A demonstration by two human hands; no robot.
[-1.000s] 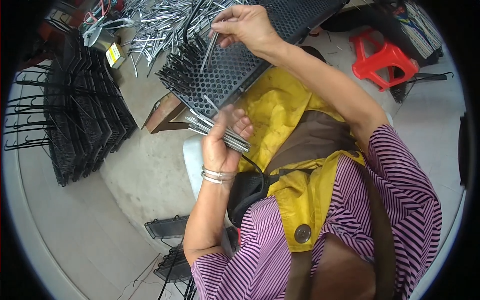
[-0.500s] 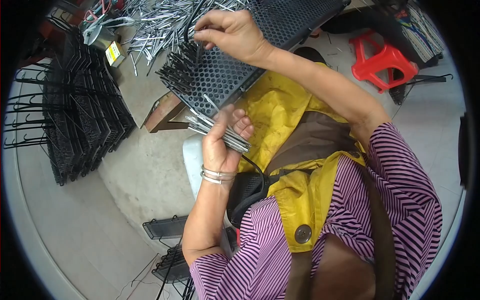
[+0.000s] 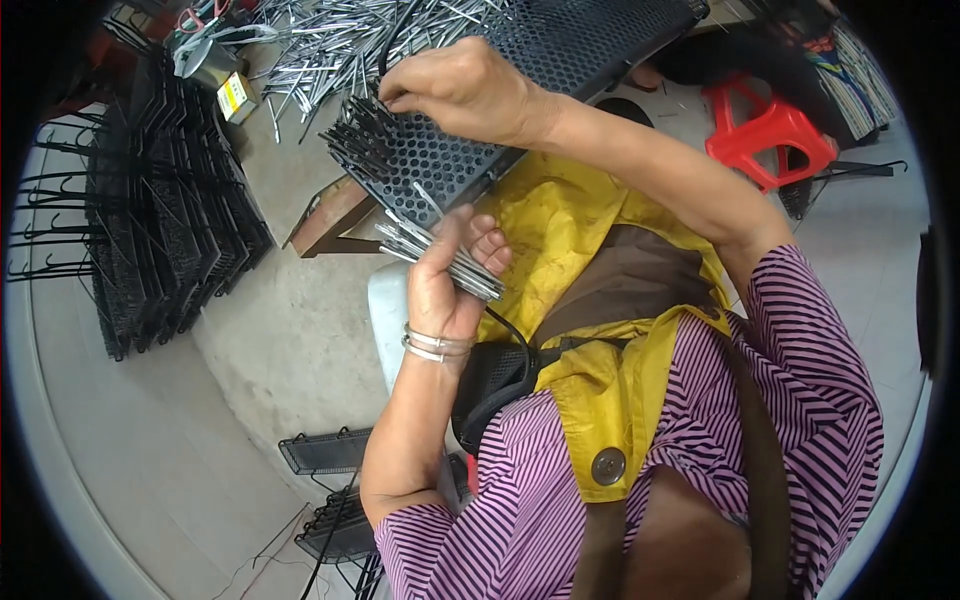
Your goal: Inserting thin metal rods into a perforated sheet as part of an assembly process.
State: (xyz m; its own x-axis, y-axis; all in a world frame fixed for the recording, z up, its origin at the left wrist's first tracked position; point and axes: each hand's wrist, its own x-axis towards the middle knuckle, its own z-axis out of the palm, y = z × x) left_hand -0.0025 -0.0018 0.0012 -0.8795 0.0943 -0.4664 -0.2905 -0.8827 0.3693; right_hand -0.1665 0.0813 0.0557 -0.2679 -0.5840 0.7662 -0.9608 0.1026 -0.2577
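Note:
My left hand point(image 3: 445, 285), with metal bangles on the wrist, is shut on a bundle of thin silver metal rods point(image 3: 440, 258) held just below a black perforated panel point(image 3: 470, 160). The panel slants across my yellow apron. Several dark pins point(image 3: 360, 140) stick out of its left end. My right hand point(image 3: 465, 88) reaches across from the right and pinches at those pins with its fingertips; whether a rod is between the fingers is hidden.
A stack of black panels with wire hooks point(image 3: 160, 225) stands at the left. A loose pile of silver rods point(image 3: 330, 40) and a small yellow box point(image 3: 235, 97) lie at the top. There is a red plastic stool point(image 3: 765, 135) at right, a wooden support point(image 3: 330, 215) under the panel, and more black panels point(image 3: 325, 455) on the concrete floor.
My right hand has moved down and a little left, from holding a rod above the panel to its pin-filled left end. The left hand with the bundle stayed put.

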